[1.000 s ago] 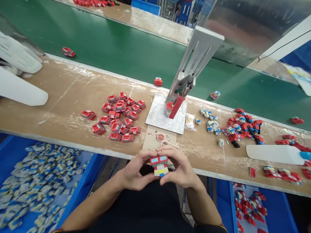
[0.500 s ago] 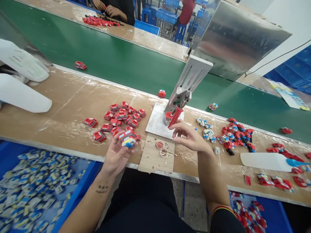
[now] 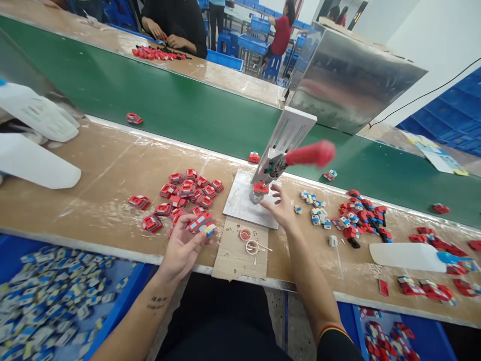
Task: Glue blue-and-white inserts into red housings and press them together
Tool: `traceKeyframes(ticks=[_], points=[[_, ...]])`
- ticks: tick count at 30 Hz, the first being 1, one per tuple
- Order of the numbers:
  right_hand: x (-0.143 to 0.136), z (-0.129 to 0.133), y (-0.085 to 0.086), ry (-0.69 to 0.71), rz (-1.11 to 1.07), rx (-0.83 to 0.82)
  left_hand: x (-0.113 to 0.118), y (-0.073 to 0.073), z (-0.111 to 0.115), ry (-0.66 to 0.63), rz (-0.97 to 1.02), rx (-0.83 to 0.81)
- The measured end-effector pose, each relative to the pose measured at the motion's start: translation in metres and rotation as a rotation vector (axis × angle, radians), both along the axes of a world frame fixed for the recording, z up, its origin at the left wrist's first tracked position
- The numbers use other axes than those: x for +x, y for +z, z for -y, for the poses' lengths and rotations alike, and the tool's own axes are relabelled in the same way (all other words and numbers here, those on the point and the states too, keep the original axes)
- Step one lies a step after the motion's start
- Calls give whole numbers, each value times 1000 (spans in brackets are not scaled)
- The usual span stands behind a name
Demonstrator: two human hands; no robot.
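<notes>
My left hand (image 3: 184,245) holds a red toy car body (image 3: 200,223) with a white, blue and yellow part at its lower side. Fingers apart and empty, my right hand (image 3: 281,206) is beside a small red part (image 3: 260,188) seated on the round holder of a hand press (image 3: 276,165). The press's red handle (image 3: 311,153) sticks up and to the right, blurred. Left of the press, a pile of red car bodies (image 3: 188,189) lies on the table. White, blue and yellow parts (image 3: 318,216) lie right of my right hand.
Cardboard (image 3: 225,255) in front of the press carries small cups (image 3: 251,246) and cotton swabs. A white bottle (image 3: 406,256) lies at right. Beyond the table runs a green conveyor (image 3: 195,120) with several toy pieces. Blue bins (image 3: 139,281) flank my legs. A co-worker sits opposite.
The press handle has swung up from its lowered position. My right hand has left the handle and moved to the red part at the press. My left hand still holds the car body, now turned.
</notes>
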State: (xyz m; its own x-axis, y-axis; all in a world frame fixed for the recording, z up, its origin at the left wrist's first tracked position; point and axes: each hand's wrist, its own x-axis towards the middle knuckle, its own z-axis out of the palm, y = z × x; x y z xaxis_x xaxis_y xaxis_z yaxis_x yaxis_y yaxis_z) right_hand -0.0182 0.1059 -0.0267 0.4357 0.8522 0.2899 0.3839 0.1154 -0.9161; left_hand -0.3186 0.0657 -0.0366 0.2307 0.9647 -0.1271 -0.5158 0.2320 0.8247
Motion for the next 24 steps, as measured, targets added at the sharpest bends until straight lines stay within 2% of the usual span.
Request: traceKeyframes(ticks=[1,3,7,10,13,17,18,19,21,24], points=[[-3,-4,-13,32,0,-41,2,2,-2,-12,-22,26],[-7,-10,-28,70,-7,-100,6,5,-6,-23,-65,79],[-3,-15,-35,85,-20,-146,4,1,-11,-1,-134,112],[3,-13,-40,103,-30,-148,2,-6,-17,-45,-146,110],[4,-14,-44,136,-58,-149,10,0,-23,-141,-107,159],[-1,-15,-38,158,-76,-148,32,24,-29,-515,-35,202],[-3,-14,-35,155,-68,-146,36,31,-30,-573,-17,210],[-5,-13,-32,148,-57,-141,41,40,-31,-597,-1,228],[-9,-12,-27,127,-30,-130,51,61,-36,-562,39,315],[-12,-14,-27,88,4,-110,80,106,-58,-450,103,495]])
